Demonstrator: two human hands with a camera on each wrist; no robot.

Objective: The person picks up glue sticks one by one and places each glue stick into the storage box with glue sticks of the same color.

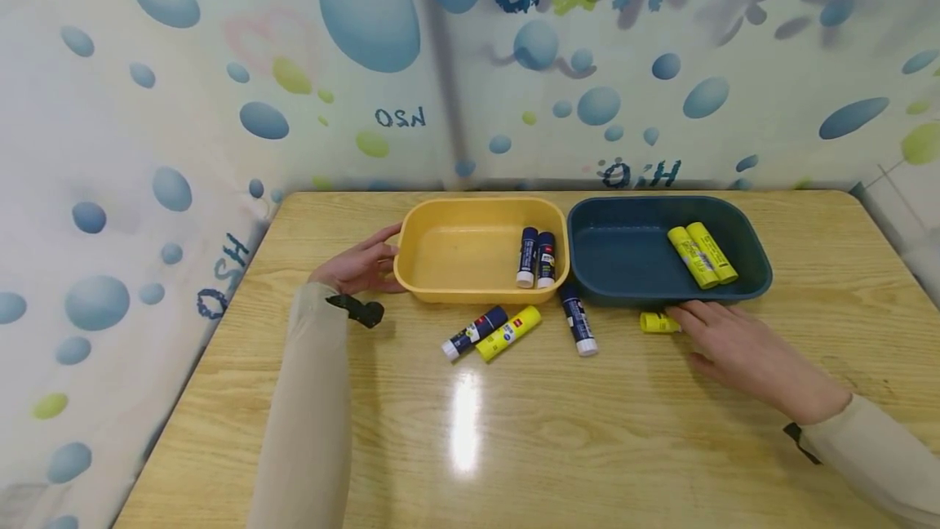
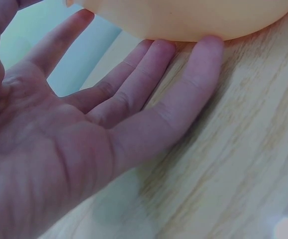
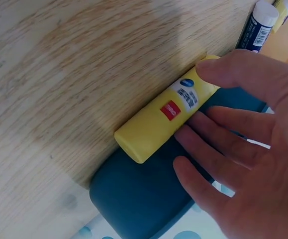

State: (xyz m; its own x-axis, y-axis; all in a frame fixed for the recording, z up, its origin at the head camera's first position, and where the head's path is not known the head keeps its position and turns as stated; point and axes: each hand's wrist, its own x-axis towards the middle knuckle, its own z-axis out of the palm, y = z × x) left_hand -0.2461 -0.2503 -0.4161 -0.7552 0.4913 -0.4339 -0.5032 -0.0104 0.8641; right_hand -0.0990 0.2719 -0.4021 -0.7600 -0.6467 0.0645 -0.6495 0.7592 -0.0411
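Note:
My left hand [image 1: 361,266] reaches the left end of the yellow tray [image 1: 481,298], its fingers stretched out and fingertips at the wall. In the left wrist view the fingers [image 2: 139,112] lie along the tray's lower edge. My right hand [image 1: 756,353] is over a yellow glue stick [image 1: 658,322] lying before the dark blue tray [image 1: 624,295]. In the right wrist view the thumb [image 3: 233,72] overlaps one end of that stick; loosely bent fingers stand at its other side, without a visible firm grip.
Two navy glue sticks [image 1: 546,260] lie in the yellow tray and two yellow ones [image 1: 702,255] in the blue tray. In front lie a navy stick [image 1: 473,333], a yellow stick [image 1: 508,333] and another navy stick [image 1: 578,321]. A patterned wall covering [image 1: 470,104] rises behind.

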